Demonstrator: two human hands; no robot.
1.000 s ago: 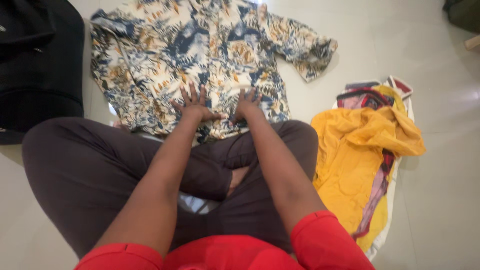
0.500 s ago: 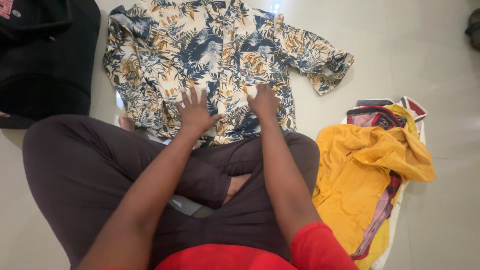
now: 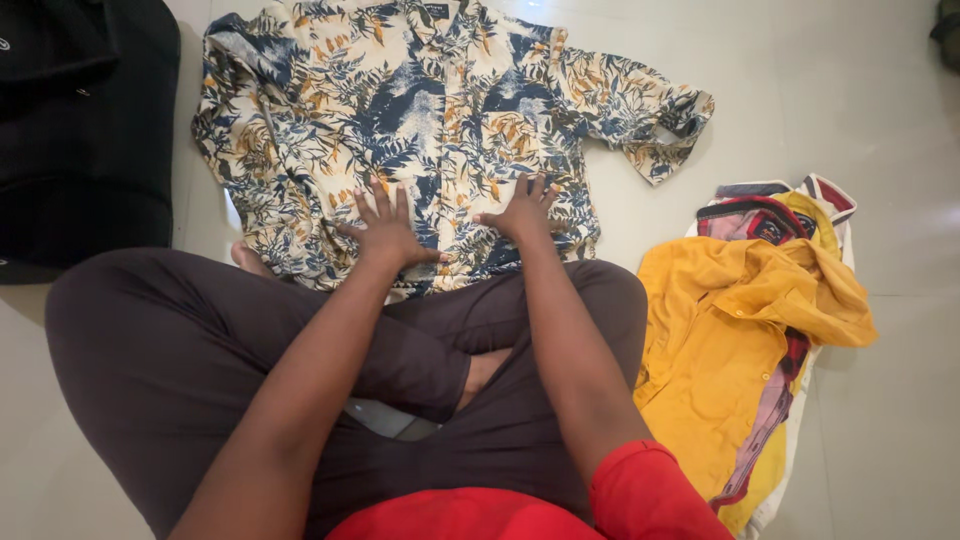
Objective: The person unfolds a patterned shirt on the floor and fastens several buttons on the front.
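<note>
Shirt: leaf-print shirt [image 3: 440, 120] lies flat on the pale floor [image 3: 820, 90] before crossed legs — collar away from the person, hem at the knees, sleeves out to both sides.
Left hand: left hand [image 3: 385, 228] pressed flat on the lower front, fingers spread, gripping nothing.
Right hand: right hand [image 3: 520, 210] likewise flat and spread.
Change: both hands lie farther up the cloth than a moment ago.
Nearby: yellow garment [image 3: 740, 330] heaped at right; black bag [image 3: 80, 130] at left.
</note>
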